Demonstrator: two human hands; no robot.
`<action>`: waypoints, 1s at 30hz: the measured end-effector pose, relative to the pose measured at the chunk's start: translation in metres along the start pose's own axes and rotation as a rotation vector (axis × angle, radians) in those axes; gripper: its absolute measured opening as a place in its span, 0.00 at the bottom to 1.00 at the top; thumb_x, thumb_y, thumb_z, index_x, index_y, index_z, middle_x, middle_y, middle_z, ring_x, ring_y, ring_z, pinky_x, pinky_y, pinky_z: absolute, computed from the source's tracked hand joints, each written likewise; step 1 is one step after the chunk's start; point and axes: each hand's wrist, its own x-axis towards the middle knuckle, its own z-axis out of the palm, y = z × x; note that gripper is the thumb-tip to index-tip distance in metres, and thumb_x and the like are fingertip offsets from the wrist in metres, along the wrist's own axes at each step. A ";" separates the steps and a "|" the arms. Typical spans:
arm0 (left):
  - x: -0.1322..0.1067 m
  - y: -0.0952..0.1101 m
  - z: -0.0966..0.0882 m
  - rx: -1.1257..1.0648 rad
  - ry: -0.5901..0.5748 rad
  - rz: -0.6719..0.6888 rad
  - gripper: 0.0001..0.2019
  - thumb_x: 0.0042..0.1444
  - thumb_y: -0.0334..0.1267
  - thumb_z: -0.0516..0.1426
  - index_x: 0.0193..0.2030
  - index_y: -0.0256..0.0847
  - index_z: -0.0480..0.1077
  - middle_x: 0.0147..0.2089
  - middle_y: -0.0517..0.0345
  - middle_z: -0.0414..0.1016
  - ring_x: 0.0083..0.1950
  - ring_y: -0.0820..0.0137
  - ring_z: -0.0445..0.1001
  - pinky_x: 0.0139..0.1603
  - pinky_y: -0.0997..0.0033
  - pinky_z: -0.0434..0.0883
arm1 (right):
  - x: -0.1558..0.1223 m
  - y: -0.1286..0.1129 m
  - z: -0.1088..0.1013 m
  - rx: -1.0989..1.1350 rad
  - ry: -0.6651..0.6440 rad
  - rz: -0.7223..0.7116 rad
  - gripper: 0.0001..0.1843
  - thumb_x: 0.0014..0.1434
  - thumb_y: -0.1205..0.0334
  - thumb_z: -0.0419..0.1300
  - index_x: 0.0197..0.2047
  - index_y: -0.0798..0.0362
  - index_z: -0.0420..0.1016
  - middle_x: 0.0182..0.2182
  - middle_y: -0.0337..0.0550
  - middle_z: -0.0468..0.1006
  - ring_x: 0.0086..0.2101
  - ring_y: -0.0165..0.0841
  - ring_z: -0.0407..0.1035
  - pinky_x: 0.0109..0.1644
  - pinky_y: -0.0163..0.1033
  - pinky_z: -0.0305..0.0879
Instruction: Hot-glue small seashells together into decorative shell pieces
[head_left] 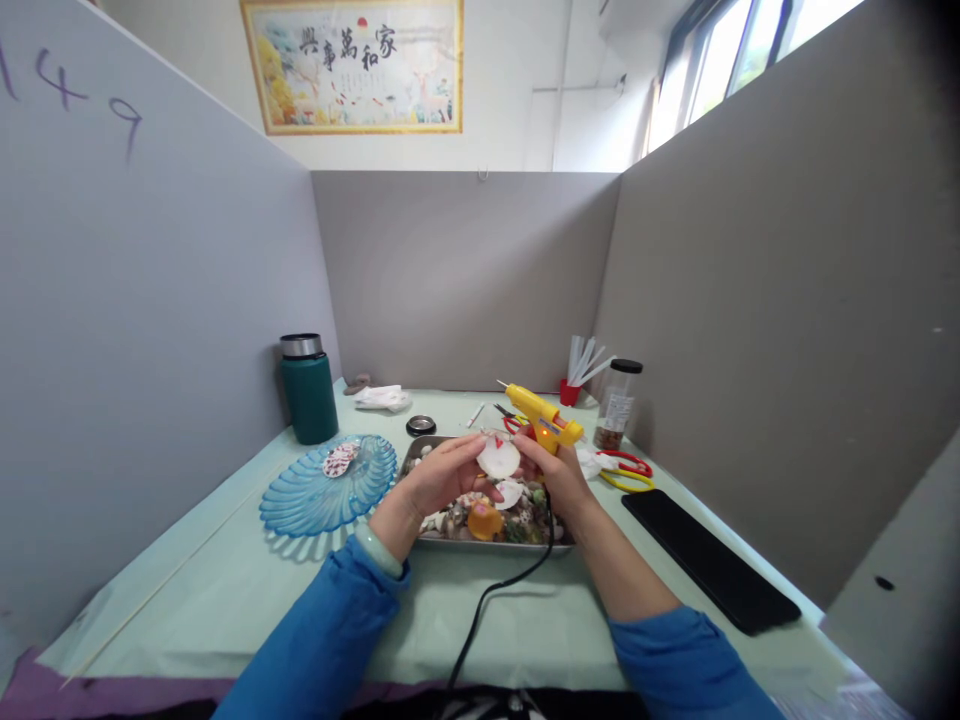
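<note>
My left hand [442, 475] pinches a white scallop-like shell [499, 457] by its edge, with a small red spot near the shell's top. In my right hand [559, 475] is a yellow glue gun [541, 413], its nozzle pointing up and left and a small orange light glowing on its side. The right fingertips also touch the shell's right edge. Below both hands lies a metal tray [491, 547] full of shells and small stones. An orange shell [485, 521] and another white shell [509, 494] show among them. The glue gun's black cord [487, 600] runs toward me.
On the left are a blue glass plate [300, 500] bearing a speckled shell [341, 459] and a green bottle [309, 395]. Glue sticks stand in a red cup [570, 391] near a jar [619, 405]. Red-yellow-handled scissors [628, 470] and a black slab [709, 560] lie right. Grey partitions [465, 280] surround the table.
</note>
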 end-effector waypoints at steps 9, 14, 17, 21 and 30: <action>0.000 -0.003 -0.004 -0.004 -0.016 0.013 0.15 0.55 0.44 0.58 0.46 0.37 0.70 0.41 0.47 0.73 0.36 0.66 0.74 0.36 0.63 0.74 | -0.001 -0.003 0.000 0.050 -0.029 0.045 0.14 0.51 0.52 0.64 0.31 0.54 0.67 0.14 0.28 0.59 0.15 0.23 0.54 0.19 0.30 0.51; 0.002 -0.008 -0.006 0.121 0.026 0.061 0.20 0.49 0.43 0.63 0.48 0.37 0.69 0.46 0.49 0.70 0.39 0.67 0.72 0.37 0.66 0.73 | 0.000 0.000 0.001 -0.026 -0.015 0.019 0.14 0.53 0.52 0.63 0.34 0.54 0.69 0.13 0.29 0.60 0.15 0.23 0.53 0.20 0.30 0.52; 0.005 -0.010 -0.006 0.267 0.130 0.091 0.23 0.47 0.41 0.64 0.50 0.38 0.68 0.48 0.49 0.69 0.44 0.65 0.70 0.36 0.69 0.73 | 0.002 0.002 0.002 -0.076 0.028 0.012 0.14 0.54 0.52 0.62 0.34 0.55 0.69 0.13 0.29 0.60 0.14 0.23 0.53 0.18 0.30 0.49; 0.010 -0.014 -0.008 0.554 0.347 0.102 0.27 0.46 0.42 0.64 0.53 0.37 0.65 0.48 0.47 0.69 0.47 0.63 0.69 0.38 0.66 0.72 | 0.002 0.003 0.001 -0.093 -0.007 -0.025 0.13 0.55 0.51 0.61 0.32 0.53 0.69 0.13 0.30 0.60 0.15 0.23 0.53 0.19 0.31 0.50; 0.013 -0.018 -0.007 1.197 0.534 0.365 0.30 0.43 0.41 0.65 0.54 0.35 0.64 0.46 0.48 0.67 0.44 0.63 0.69 0.42 0.63 0.70 | 0.002 0.002 0.000 -0.234 -0.065 -0.050 0.12 0.53 0.52 0.62 0.30 0.52 0.69 0.13 0.32 0.62 0.15 0.26 0.55 0.19 0.34 0.52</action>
